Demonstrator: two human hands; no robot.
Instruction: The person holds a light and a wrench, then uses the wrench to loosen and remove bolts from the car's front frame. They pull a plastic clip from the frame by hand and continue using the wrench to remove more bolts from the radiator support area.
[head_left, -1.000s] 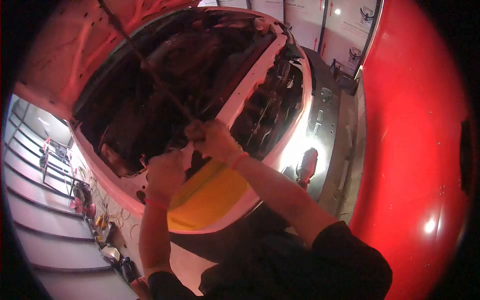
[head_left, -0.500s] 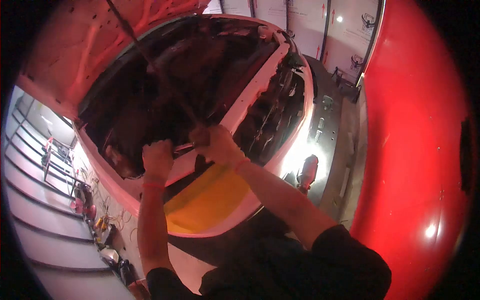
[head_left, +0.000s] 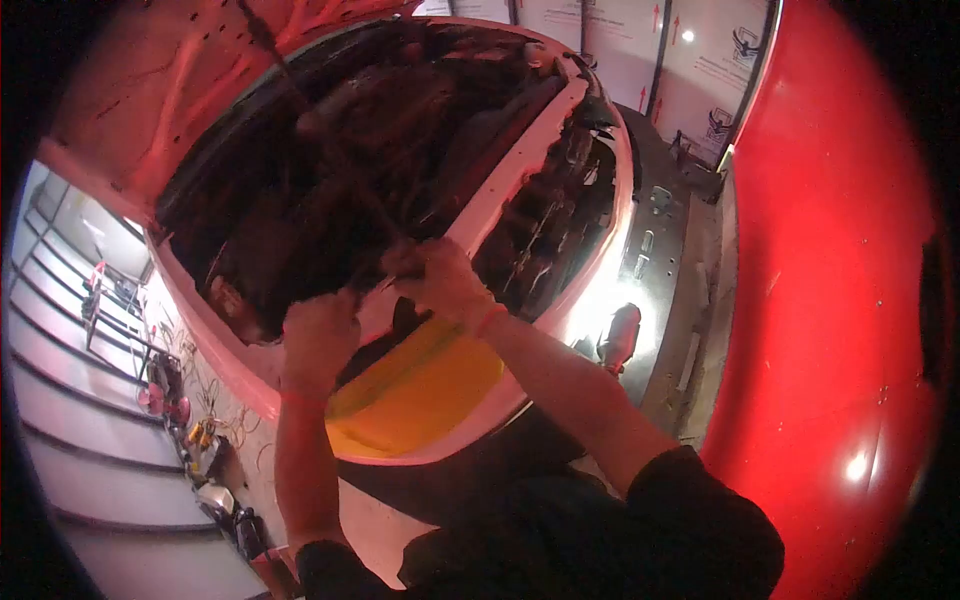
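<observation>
Under a raised red hood (head_left: 130,110), both hands are at the near part of a car's engine bay (head_left: 330,180). My left hand (head_left: 320,330) is closed near the bay's inner edge; what it holds, if anything, is too dark to tell. My right hand (head_left: 440,285) is closed at the lower end of a dark rod (head_left: 345,165) that slants down from the hood; its exact grip cannot be made out. A pale crossbar (head_left: 510,175) runs away from the right hand. Below the hands lies a yellow-orange headlight area (head_left: 420,385).
A bright work lamp (head_left: 620,335) stands right of the car's front. A large red panel (head_left: 830,270) fills the right side. Tools and cables (head_left: 205,435) lie along the left floor. Printed white sheeting (head_left: 700,80) covers the back wall.
My left hand has moved slightly down and turned, its back now more toward the camera. My right hand has shifted only a little. The view has tilted slightly.
</observation>
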